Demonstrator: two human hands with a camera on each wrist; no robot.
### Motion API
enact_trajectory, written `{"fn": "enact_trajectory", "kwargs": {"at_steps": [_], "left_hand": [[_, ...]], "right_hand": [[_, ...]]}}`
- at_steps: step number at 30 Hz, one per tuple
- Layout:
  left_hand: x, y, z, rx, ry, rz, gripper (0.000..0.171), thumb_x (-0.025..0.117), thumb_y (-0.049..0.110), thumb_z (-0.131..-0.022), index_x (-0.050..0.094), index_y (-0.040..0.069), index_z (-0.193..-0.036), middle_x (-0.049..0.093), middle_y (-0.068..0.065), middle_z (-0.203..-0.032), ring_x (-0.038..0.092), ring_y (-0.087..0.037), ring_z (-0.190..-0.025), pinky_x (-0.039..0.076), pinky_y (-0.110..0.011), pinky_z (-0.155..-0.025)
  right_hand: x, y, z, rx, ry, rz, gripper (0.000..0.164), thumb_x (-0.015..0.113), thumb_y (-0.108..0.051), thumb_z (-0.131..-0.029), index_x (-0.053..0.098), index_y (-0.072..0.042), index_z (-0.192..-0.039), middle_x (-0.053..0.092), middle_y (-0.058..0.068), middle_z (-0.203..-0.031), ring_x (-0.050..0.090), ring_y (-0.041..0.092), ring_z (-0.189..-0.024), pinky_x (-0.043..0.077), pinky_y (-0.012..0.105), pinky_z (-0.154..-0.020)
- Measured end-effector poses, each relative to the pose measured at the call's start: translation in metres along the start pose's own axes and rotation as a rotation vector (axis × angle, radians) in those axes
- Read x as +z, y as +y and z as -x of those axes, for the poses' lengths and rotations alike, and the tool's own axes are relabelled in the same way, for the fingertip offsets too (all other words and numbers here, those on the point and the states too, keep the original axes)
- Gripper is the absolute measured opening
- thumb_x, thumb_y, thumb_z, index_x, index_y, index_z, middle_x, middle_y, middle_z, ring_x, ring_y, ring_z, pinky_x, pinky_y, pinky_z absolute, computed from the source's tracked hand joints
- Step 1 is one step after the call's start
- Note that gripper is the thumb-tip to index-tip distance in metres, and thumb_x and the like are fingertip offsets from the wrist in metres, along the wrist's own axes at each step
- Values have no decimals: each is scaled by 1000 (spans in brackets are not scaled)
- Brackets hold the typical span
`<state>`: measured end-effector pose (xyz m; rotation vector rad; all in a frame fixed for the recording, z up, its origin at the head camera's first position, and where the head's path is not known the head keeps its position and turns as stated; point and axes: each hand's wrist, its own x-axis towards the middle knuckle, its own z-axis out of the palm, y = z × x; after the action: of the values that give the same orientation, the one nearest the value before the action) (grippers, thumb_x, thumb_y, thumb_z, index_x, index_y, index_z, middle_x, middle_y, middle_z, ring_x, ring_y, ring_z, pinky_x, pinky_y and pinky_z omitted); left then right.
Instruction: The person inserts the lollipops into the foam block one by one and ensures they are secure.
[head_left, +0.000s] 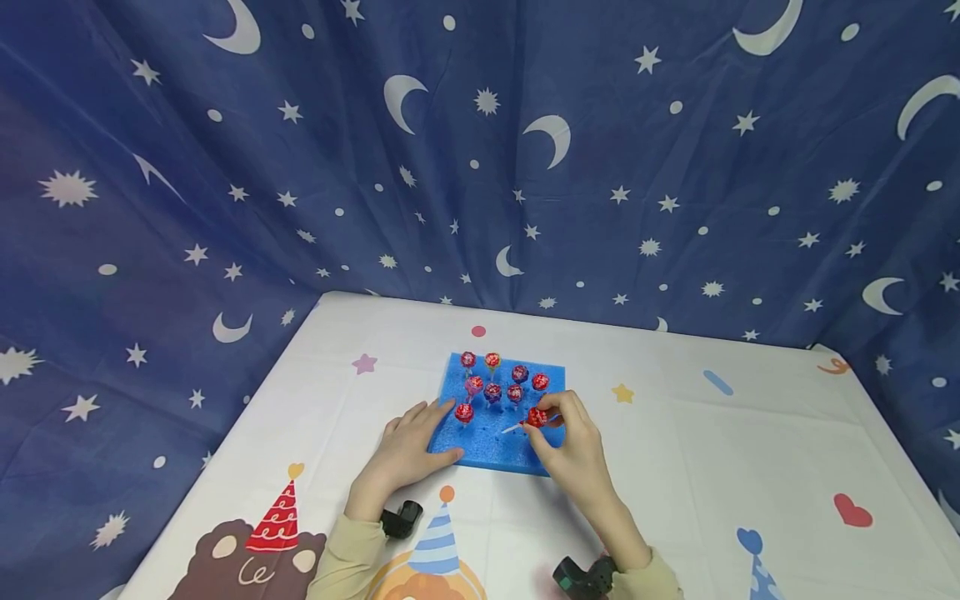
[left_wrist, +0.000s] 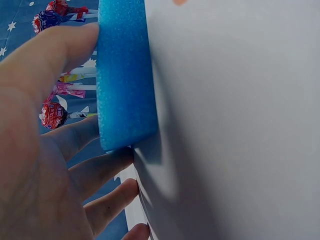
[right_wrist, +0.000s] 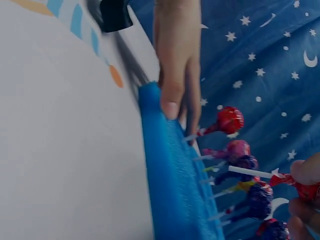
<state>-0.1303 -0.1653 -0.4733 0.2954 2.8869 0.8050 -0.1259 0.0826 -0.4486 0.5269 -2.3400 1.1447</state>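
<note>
A blue foam block (head_left: 491,454) lies flat on the table with several wrapped lollipops standing in it on their sticks, among them a red lollipop (head_left: 464,413) near its left side. My left hand (head_left: 405,446) rests at the block's left front corner, fingers spread and the thumb on its top face. Over the right part of the block, my right hand (head_left: 579,454) pinches another red lollipop (head_left: 537,417) by its wrapped head. Its white stick (right_wrist: 245,172) is bare and tilted, pointing left, apart from the foam in the right wrist view.
A white tablecloth (head_left: 675,467) printed with party hats, stars and a bear covers the table. Behind it hangs a dark blue curtain (head_left: 600,242) with moons and stars. Each wrist wears a black camera, such as the left one (head_left: 402,519).
</note>
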Motion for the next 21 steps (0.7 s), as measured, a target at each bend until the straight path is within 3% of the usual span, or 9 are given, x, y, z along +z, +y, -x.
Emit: {"fn": "enact_trajectory", "kwargs": {"at_steps": [11, 21], "left_hand": [[-1, 1, 1, -3, -2, -1, 75, 68, 45, -84, 39, 16, -148, 39, -15, -153, 29, -40, -143, 23, -65, -110], [-2, 2, 1, 5, 8, -3, 75, 69, 43, -84, 40, 15, -147, 40, -16, -151, 31, -40, -142, 24, -65, -109]], "right_hand": [[21, 1, 2, -36, 6, -33, 38, 83, -5, -71, 56, -7, -98, 57, 2, -91, 59, 10, -79, 55, 25, -68], [33, 5, 3, -89, -2, 6, 37, 83, -5, -71, 55, -7, -96, 56, 1, -88, 57, 9, -78, 54, 24, -66]]}}
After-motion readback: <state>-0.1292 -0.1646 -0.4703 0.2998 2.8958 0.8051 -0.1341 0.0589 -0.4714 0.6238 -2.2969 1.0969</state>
